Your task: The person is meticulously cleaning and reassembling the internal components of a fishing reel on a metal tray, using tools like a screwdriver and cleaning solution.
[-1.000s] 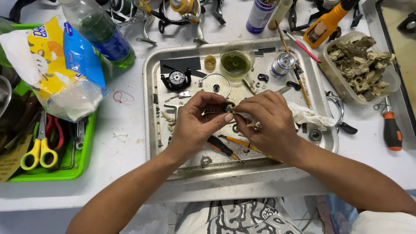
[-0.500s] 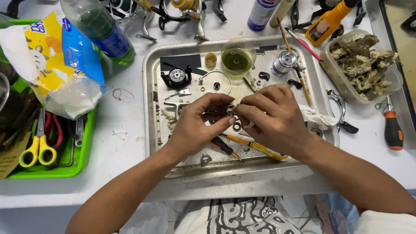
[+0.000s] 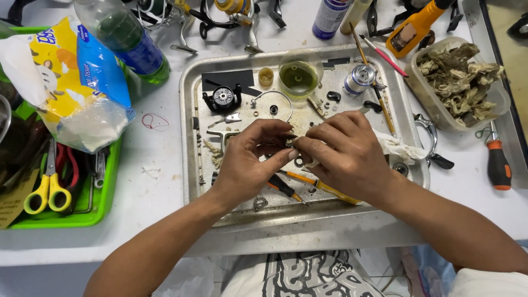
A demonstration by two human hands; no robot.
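Both hands [image 3: 297, 157] pinch a small part [image 3: 290, 142].

My left hand [image 3: 247, 165] and right hand [image 3: 344, 157] meet over the middle of the metal tray [image 3: 190, 165], pinching a small part [image 3: 290, 142] between them. Behind them on the tray sit a glass dish [image 3: 297, 74] and a spool [image 3: 359, 80]. Left of the tray lies a bin [image 3: 104, 192] holding scissors [image 3: 47, 187]. Right of the tray lies a screwdriver [image 3: 498, 165].
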